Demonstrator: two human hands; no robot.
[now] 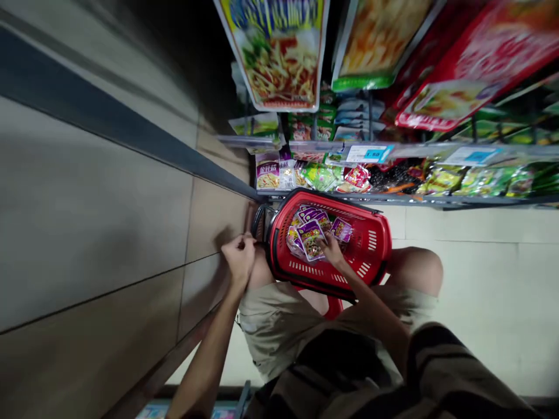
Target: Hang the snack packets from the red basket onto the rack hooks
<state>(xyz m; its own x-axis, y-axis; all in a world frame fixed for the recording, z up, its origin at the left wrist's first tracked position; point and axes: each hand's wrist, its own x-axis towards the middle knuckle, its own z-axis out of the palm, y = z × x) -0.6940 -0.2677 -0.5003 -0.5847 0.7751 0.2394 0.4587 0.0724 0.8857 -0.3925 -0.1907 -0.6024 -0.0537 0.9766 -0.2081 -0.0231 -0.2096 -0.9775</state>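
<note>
Well, the purple-and-gold foil packets (311,240) lie in an overlapping heap inside the red basket (332,201), a slotted plastic one balanced on the person's bent knees (417,270). Their glossy printed faces catch the light, and a separate packet sits slightly apart toward the basket's far side. The right hand (332,250) rests its fingertips on the heap, though whether that grip has actually taken a packet, I cannot tell. The left hand (238,259) is clenched beside the basket's black handle (258,221), with nothing visible in it. Just beyond the basket runs a low shelf (393,198) stocked with more packets.
</note>
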